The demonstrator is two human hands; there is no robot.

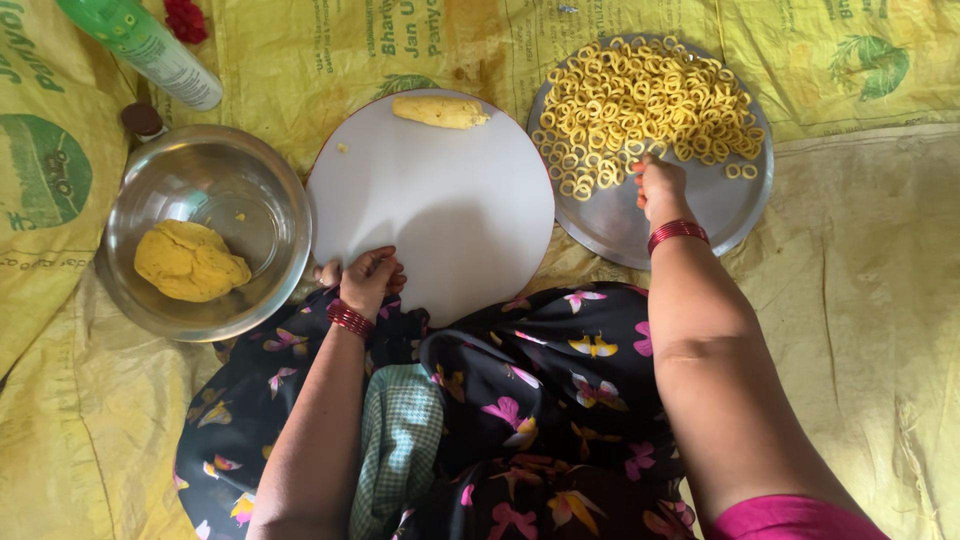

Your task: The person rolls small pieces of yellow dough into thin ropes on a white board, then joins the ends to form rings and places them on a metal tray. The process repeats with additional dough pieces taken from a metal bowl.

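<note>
Yellow dough rings (640,100) are heaped on a round steel plate (700,215), which lies just right of the white round board (440,210). The right hand (662,188) is held over the plate's near part, at the lower edge of the heap; its fingers are bunched narrow and pointed down, touching the nearest rings. Whether a ring is pinched between the fingertips cannot be told. A few loose rings (740,170) are seen to the right of that hand, apart from the heap.

The left hand (370,278) is curled at the board's near edge, fingers closed into a loose fist on the rim; anything held inside is hidden. Red bangles are worn on both wrists.

A short yellow dough log (440,112) is laid at the board's far edge, well apart from both hands. Left of the board, touching its rim, a steel bowl (250,170) is set with a lump of yellow dough (190,262) inside. Beyond the bowl, a green bottle (150,45) is lying tilted. Everything is spread on yellow printed sacking (860,300).
</note>
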